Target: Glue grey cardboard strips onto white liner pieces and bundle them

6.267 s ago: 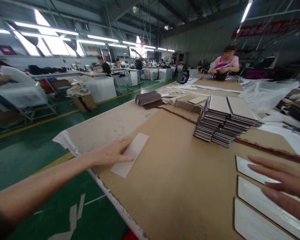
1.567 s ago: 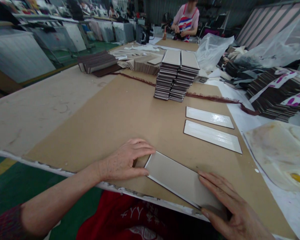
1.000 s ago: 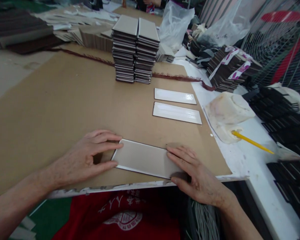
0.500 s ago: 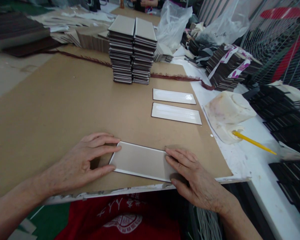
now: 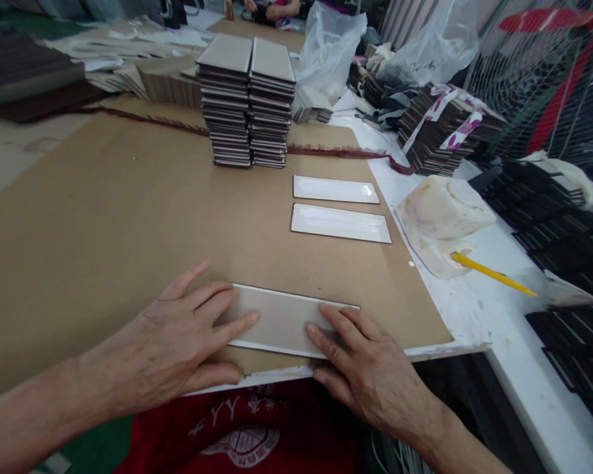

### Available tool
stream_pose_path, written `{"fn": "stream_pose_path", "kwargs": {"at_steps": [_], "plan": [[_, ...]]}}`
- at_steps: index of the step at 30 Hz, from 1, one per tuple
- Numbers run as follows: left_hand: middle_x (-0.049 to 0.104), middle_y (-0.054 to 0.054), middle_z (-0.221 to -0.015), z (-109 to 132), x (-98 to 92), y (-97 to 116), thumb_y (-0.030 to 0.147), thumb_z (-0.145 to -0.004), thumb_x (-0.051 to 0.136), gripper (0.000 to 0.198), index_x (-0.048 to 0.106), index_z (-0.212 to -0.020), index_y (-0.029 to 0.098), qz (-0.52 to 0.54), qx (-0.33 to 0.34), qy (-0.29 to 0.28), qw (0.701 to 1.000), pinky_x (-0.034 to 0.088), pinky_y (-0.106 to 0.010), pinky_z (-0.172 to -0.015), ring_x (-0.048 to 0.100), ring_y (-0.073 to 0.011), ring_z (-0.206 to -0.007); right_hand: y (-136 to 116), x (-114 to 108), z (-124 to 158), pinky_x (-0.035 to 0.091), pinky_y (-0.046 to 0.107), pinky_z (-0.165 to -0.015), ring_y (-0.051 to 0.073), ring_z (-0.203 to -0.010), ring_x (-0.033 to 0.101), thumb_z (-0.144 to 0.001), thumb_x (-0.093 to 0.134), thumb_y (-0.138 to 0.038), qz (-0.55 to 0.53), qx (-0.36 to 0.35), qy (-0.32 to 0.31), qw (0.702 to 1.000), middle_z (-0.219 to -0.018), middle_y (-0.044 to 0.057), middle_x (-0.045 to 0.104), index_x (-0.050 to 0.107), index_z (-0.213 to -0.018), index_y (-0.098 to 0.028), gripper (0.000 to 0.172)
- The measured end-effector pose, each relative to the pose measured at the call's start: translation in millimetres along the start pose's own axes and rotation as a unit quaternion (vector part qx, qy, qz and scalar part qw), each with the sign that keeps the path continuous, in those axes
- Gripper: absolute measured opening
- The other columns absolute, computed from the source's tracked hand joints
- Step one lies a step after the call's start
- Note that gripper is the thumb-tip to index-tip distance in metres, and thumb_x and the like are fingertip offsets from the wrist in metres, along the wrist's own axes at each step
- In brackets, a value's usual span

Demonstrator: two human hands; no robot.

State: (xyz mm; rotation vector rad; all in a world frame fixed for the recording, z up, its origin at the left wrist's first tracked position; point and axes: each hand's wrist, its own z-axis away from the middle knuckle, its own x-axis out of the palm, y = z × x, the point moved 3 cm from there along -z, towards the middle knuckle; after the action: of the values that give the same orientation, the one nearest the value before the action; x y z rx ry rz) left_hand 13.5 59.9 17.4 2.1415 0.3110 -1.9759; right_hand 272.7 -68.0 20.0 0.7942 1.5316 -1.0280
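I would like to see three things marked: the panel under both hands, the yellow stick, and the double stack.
Panel (image 5: 282, 322): head view, middle of its upper face.
Yellow stick (image 5: 494, 274): head view, middle of its shaft.
Double stack (image 5: 230, 108): head view, front of its left column.

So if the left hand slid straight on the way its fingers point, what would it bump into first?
Most likely the right hand: the left hand points across the pale panel roughly towards it, though the exact line is hard to judge from one view.

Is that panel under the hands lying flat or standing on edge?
Flat: the panel lies pale face up, the left hand and right hand resting on it.
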Motion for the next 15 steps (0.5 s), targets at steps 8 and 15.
{"fn": "stream_pose_path", "kwargs": {"at_steps": [8, 15], "plan": [[0.059, -0.007, -0.121, 3, 7.2, -2, 0.053, -0.089, 0.059, 0.048, 0.054, -0.135, 0.038, 0.001, -0.017, 0.006, 1.0, 0.033, -0.066, -0.111, 0.054, -0.0338, -0.119, 32, -7, 48, 0.018, 0.062, -0.121, 0.031, -0.148, 0.026, -0.098, 0.054, -0.042, 0.007, 0.023, -0.016, 1.0, -0.155, 0.007, 0.042, 0.035, -0.153, -0.023, 0.062], [0.059, -0.002, -0.125, 8, 15.3, -5, 0.054, -0.087, 0.061, 0.054, 0.05, -0.139, 0.045, 0.043, -0.029, 0.034, 0.998, 0.034, -0.066, -0.11, 0.053, -0.0356, -0.12, 50, -26, 61, 0.023, 0.052, -0.122, 0.024, -0.15, 0.022, -0.1, 0.049, -0.041, -0.082, 0.056, 0.048, 0.994, -0.159, 0.008, 0.035, 0.024, -0.157, -0.025, 0.064]]}}
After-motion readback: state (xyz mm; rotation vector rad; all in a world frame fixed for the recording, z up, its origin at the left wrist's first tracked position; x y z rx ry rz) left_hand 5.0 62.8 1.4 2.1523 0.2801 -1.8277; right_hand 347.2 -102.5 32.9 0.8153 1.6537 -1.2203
